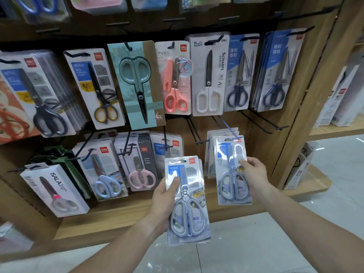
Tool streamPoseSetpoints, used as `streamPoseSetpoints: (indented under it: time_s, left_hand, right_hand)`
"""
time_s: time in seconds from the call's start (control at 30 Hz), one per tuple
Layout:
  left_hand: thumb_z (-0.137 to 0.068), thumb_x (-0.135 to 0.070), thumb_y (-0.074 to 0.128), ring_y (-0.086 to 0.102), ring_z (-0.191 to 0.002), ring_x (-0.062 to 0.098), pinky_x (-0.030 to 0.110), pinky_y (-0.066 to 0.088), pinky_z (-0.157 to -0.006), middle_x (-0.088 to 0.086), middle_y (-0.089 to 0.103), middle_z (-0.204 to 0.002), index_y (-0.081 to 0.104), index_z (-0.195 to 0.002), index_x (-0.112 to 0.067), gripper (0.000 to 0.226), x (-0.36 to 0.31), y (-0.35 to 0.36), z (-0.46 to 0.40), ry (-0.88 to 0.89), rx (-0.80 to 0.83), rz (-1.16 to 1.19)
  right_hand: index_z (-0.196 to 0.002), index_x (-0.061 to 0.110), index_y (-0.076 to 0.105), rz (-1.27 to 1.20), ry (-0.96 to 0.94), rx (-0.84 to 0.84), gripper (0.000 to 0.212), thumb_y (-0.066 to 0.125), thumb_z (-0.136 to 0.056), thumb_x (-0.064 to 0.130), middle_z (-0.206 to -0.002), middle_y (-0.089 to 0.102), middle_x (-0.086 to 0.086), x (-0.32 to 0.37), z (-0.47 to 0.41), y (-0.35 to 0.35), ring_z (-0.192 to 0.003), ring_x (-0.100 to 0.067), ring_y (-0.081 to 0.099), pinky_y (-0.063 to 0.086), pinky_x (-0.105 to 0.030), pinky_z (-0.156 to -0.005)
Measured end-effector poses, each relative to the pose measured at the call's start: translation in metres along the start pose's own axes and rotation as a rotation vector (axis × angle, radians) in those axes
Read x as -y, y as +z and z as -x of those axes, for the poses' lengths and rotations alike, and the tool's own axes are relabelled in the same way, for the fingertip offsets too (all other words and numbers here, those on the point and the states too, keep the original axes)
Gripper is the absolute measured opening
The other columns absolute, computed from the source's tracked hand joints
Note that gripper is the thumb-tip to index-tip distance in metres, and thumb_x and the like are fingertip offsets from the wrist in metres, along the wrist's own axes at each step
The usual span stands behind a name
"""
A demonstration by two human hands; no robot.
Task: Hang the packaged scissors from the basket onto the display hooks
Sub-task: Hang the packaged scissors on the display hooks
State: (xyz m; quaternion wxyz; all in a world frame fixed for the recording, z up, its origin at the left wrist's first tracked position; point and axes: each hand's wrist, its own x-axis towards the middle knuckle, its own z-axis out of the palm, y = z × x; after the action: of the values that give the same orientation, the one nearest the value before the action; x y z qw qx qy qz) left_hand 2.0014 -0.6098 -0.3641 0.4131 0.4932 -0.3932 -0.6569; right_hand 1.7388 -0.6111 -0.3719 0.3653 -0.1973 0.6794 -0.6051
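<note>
Left hand (164, 196) wrapped round the left edge of a small stack of packaged scissors (187, 201), thumb pressed flat across the front near the blue "HOME" label. Front pack: clear glossy blister over a pale card, red brand square at the top right corner, hang slot along the top, silvery-grey scissors inside with blades up and oval loop handles down. Held upright, low and in front of the bottom wooden shelf (126, 213), a second pack's edge peeping out behind on the right.

Right hand (254, 172) pinching the right edge of a matching pack (232, 170), thumb on the front, fingers behind. Same blue label, same grey scissors, hang slot up at the tip of a black display hook (228, 128); whether threaded onto it, cannot tell. More identical packs hanging just behind on that hook.

Above and left, rows of other scissor packs: pink-handled (140, 179), coral (175, 99), white-handled (208, 79), yellow-handled (102, 95).
</note>
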Motion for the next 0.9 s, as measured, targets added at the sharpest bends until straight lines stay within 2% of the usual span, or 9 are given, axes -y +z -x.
streamPoseSetpoints:
  time_s: [0.23, 0.33, 0.43, 0.5, 0.57, 0.63, 0.7, 0.8, 0.9]
  left_hand:
    - [-0.108, -0.024, 0.058, 0.075, -0.106, 0.043, 0.068, 0.054, -0.1, 0.017, 0.079, -0.113, 0.067, -0.126, -0.015, 0.022, 0.002, 0.0, -0.001, -0.001, -0.001, 0.02]
    - [-0.108, -0.023, 0.058, 0.076, -0.104, 0.042, 0.067, 0.055, -0.099, 0.017, 0.079, -0.111, 0.066, -0.125, -0.013, 0.021, -0.002, 0.001, 0.002, -0.004, -0.008, 0.035]
    - [-0.108, -0.023, 0.059, 0.076, -0.104, 0.042, 0.066, 0.055, -0.099, 0.017, 0.08, -0.11, 0.066, -0.124, -0.013, 0.021, -0.003, 0.002, 0.004, -0.006, -0.01, 0.045]
    - [-0.107, -0.021, 0.059, 0.075, -0.105, 0.043, 0.065, 0.056, -0.098, 0.017, 0.08, -0.109, 0.066, -0.123, -0.011, 0.02, -0.004, 0.004, 0.004, -0.005, -0.021, 0.043]
    - [-0.107, -0.02, 0.059, 0.076, -0.103, 0.042, 0.061, 0.059, -0.095, 0.016, 0.08, -0.107, 0.066, -0.121, -0.011, 0.018, -0.003, 0.008, 0.005, 0.001, -0.022, 0.04]
    - [-0.107, -0.02, 0.061, 0.077, -0.098, 0.039, 0.06, 0.06, -0.093, 0.016, 0.081, -0.105, 0.067, -0.119, -0.01, 0.017, -0.003, 0.012, 0.006, 0.008, -0.021, 0.033]
    - [-0.103, -0.02, 0.067, 0.077, -0.093, 0.037, 0.061, 0.06, -0.092, 0.017, 0.08, -0.102, 0.069, -0.115, -0.008, 0.017, -0.002, 0.015, 0.006, 0.029, -0.038, 0.029]
    - [-0.097, -0.018, 0.075, 0.078, -0.092, 0.037, 0.059, 0.062, -0.089, 0.015, 0.081, -0.099, 0.07, -0.109, -0.01, 0.015, -0.004, 0.016, 0.008, 0.062, -0.045, 0.019]
    - [-0.092, -0.016, 0.08, 0.08, -0.089, 0.03, 0.043, 0.066, -0.077, 0.009, 0.082, -0.099, 0.07, -0.11, -0.01, 0.021, -0.006, 0.015, 0.011, 0.1, -0.053, -0.015]
  right_hand:
    - [-0.105, 0.022, 0.067, -0.029, 0.049, -0.04, 0.008, 0.071, -0.099, 0.02, -0.103, 0.076, -0.01, 0.011, -0.038, 0.019, -0.09, -0.026, 0.077, 0.064, -0.05, -0.085]
    - [-0.119, 0.013, 0.065, -0.04, 0.09, -0.109, 0.031, 0.078, -0.093, 0.025, -0.111, 0.072, -0.006, 0.004, -0.043, 0.024, -0.095, -0.024, 0.072, 0.059, -0.042, -0.091]
    - [-0.13, 0.011, 0.056, 0.176, 0.067, -0.264, 0.052, 0.082, -0.088, 0.027, -0.12, 0.061, -0.006, 0.003, -0.032, 0.022, -0.112, -0.031, 0.061, 0.048, -0.036, -0.093]
    - [-0.126, 0.011, 0.06, 0.309, 0.05, -0.289, 0.047, 0.081, -0.088, 0.03, -0.127, 0.067, -0.013, 0.003, -0.016, 0.021, -0.117, -0.035, 0.063, 0.049, -0.04, -0.099]
    - [-0.114, 0.014, 0.066, 0.236, 0.045, -0.063, 0.039, 0.08, -0.089, 0.04, -0.115, 0.073, -0.013, 0.005, 0.01, 0.023, -0.105, -0.032, 0.07, 0.056, -0.042, -0.092]
    - [-0.109, 0.017, 0.069, 0.221, 0.104, 0.268, 0.045, 0.078, -0.086, 0.054, -0.104, 0.077, -0.007, 0.012, 0.043, 0.03, -0.097, -0.026, 0.073, 0.059, -0.039, -0.081]
    - [-0.105, 0.015, 0.069, 0.285, 0.077, 0.454, 0.05, 0.083, -0.08, 0.056, -0.097, 0.08, -0.004, 0.019, 0.067, 0.039, -0.093, -0.022, 0.076, 0.059, -0.036, -0.078]
    - [-0.105, 0.009, 0.067, 0.295, -0.01, 0.405, 0.043, 0.093, -0.076, 0.028, -0.098, 0.079, -0.006, 0.016, 0.076, 0.048, -0.086, -0.019, 0.078, 0.061, -0.032, -0.071]
    - [-0.106, 0.005, 0.071, 0.239, 0.017, 0.413, 0.03, 0.087, -0.082, 0.012, -0.1, 0.08, -0.009, 0.012, 0.079, 0.043, -0.087, -0.021, 0.079, 0.063, -0.036, -0.075]
